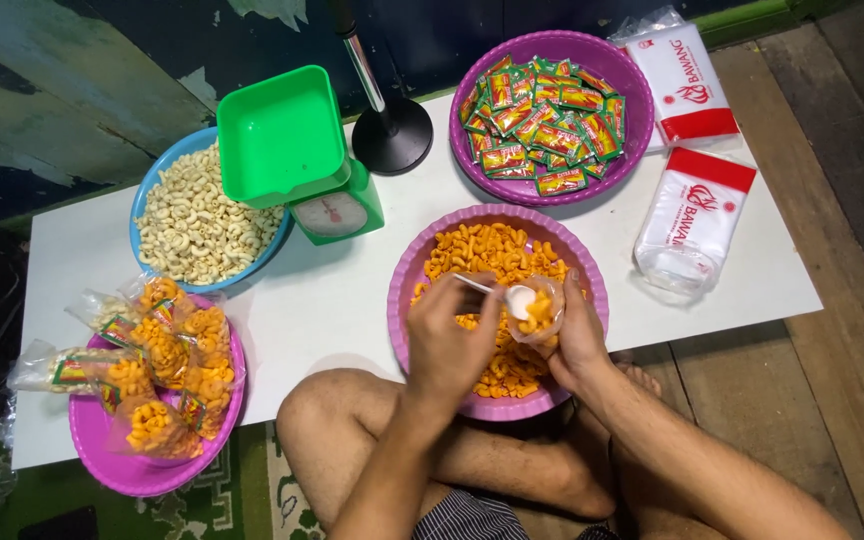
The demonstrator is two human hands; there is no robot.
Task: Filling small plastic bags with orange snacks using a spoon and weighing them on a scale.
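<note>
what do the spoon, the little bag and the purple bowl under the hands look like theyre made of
Spoon, in the left hand: likely white plastic, going by its matte, opaque bowl. Little bag, held by the right hand: thin clear plastic film; the orange snacks show through and it crinkles with glare. Purple bowl: apparently moulded plastic, with uniform colour and a smooth, slightly glossy rim.

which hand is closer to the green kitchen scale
Left. The left hand holds a white spoon over the purple bowl of orange snacks, below and right of the green scale. The right hand, holding a small clear bag, sits farther right.
</note>
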